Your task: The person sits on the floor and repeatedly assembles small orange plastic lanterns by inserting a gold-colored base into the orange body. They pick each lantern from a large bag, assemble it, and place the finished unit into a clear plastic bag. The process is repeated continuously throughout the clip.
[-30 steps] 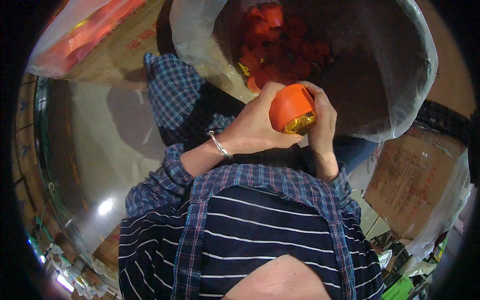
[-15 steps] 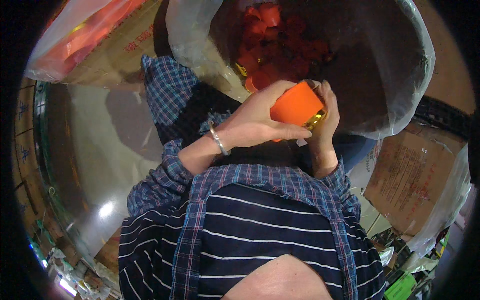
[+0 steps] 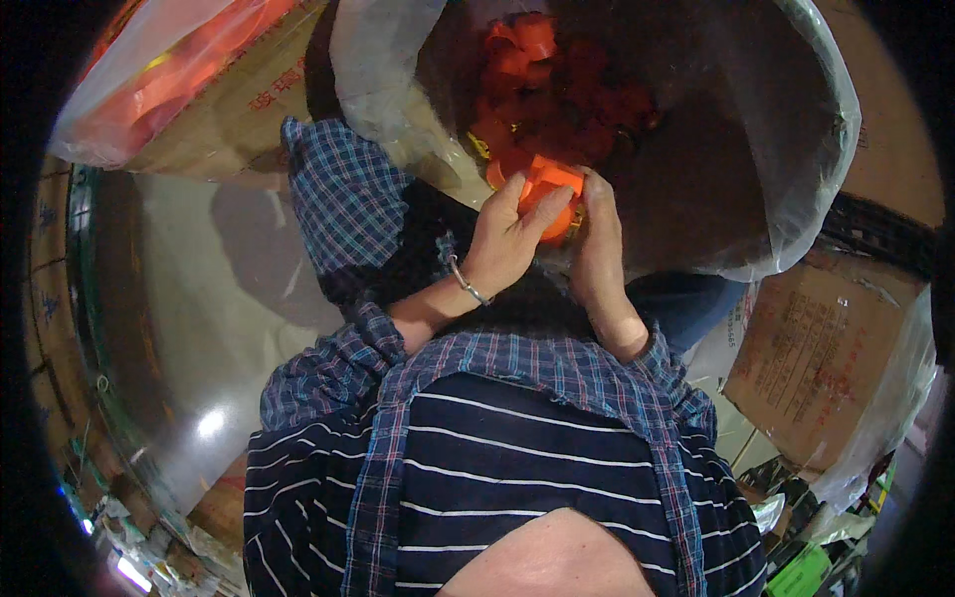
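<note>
Between both hands, over the near rim of a plastic-lined bin, is a bright orange piece (image 3: 560,175) with a bit of shiny gold showing at its lower right. It looks like thin folded or hollow material; its exact kind I cannot make out. My left hand (image 3: 500,242), a silver bangle on its wrist, grips it with thumb and fingers from the left. Closed against its right side is my right hand (image 3: 600,244), its fingertips partly hidden. Inside the bin, below and beyond the hands, lie several orange-red pieces (image 3: 522,50) with gold bits among them, dim in shadow.
The bin's clear plastic liner (image 3: 842,129) folds over its rim. At the far left, a clear bag (image 3: 164,90) of orange pieces rests by a cardboard box (image 3: 234,124). Another cardboard box (image 3: 811,358) stands at right. Pale floor (image 3: 189,328) lies to the left.
Both hands have moved left and slightly away from me, with the orange piece. The piece has turned and now looks smaller and narrower between the fingers.
</note>
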Action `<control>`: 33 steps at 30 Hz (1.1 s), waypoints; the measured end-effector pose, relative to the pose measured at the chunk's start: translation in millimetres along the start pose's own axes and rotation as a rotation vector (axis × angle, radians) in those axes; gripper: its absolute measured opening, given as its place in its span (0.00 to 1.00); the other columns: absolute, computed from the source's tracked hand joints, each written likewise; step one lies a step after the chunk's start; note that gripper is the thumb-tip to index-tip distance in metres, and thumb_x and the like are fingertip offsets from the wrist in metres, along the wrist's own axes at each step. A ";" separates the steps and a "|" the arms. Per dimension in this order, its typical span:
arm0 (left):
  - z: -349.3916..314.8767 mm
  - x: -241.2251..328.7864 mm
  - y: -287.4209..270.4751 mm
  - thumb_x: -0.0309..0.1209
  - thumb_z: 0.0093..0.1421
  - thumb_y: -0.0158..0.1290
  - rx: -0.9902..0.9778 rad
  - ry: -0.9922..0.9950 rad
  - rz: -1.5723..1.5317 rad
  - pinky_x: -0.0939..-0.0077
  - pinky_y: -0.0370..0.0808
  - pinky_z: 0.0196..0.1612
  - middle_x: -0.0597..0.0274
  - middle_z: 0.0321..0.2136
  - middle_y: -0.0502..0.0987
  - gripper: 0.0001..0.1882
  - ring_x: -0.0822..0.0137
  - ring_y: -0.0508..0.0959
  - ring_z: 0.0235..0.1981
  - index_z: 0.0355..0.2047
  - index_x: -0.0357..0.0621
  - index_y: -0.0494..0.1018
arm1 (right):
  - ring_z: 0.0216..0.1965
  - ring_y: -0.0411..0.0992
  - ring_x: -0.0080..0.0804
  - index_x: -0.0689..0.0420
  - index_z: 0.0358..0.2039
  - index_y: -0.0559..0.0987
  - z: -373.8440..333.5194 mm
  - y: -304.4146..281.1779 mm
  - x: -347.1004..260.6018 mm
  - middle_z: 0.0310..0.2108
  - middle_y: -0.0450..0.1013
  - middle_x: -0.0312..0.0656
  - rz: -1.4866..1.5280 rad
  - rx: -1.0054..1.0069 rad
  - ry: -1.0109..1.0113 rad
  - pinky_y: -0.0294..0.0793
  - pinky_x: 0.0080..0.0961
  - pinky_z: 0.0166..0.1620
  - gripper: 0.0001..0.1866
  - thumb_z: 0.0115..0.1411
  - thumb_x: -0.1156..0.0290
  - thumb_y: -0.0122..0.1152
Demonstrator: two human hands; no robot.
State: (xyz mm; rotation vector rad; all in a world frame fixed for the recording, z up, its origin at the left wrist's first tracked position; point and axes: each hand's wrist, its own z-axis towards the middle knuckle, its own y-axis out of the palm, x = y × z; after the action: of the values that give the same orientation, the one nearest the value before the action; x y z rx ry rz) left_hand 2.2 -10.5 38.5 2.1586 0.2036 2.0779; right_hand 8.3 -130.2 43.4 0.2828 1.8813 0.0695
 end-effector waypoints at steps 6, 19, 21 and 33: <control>-3.3 -16.7 3.6 0.42 0.67 0.54 0.150 -0.343 -0.344 0.75 0.72 0.46 0.62 0.41 0.78 0.19 0.72 0.76 0.42 0.47 0.38 0.74 | 0.49 0.70 0.45 0.63 0.56 0.67 0.0 -8.0 26.3 0.48 0.67 0.55 -0.688 0.016 -0.532 0.69 0.32 0.52 0.22 0.66 0.63 0.51; -3.1 -69.6 -39.9 0.42 0.64 0.57 0.329 -0.595 -0.483 0.74 0.73 0.44 0.64 0.41 0.78 0.19 0.72 0.76 0.40 0.45 0.38 0.76 | 0.49 0.70 0.55 0.61 0.56 0.70 24.7 -22.9 62.5 0.49 0.71 0.55 -0.908 -0.443 -0.656 0.74 0.40 0.47 0.29 0.60 0.57 0.62; 5.6 -70.4 -50.4 0.43 0.64 0.57 0.326 -0.527 -0.292 0.77 0.72 0.42 0.65 0.38 0.79 0.20 0.75 0.75 0.38 0.44 0.37 0.77 | 0.44 0.74 0.54 0.61 0.51 0.75 47.0 -33.8 71.5 0.42 0.75 0.54 -0.821 -0.421 -0.296 0.75 0.40 0.44 0.24 0.61 0.56 0.61; 88.9 -136.2 -38.1 0.43 0.62 0.56 -0.494 -0.583 1.038 0.61 0.73 0.51 0.43 0.50 0.76 0.33 0.50 0.77 0.50 0.62 0.40 0.60 | 0.41 0.76 0.40 0.57 0.47 0.79 225.4 -174.4 203.8 0.41 0.78 0.46 -1.104 -0.090 -0.187 0.75 0.34 0.46 0.18 0.65 0.59 0.54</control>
State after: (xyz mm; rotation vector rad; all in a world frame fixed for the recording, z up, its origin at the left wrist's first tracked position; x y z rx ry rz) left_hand 85.7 0.1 -105.7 2.6023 -1.5751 1.3592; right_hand 131.9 -273.3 -251.6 -0.7965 1.6146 -0.5949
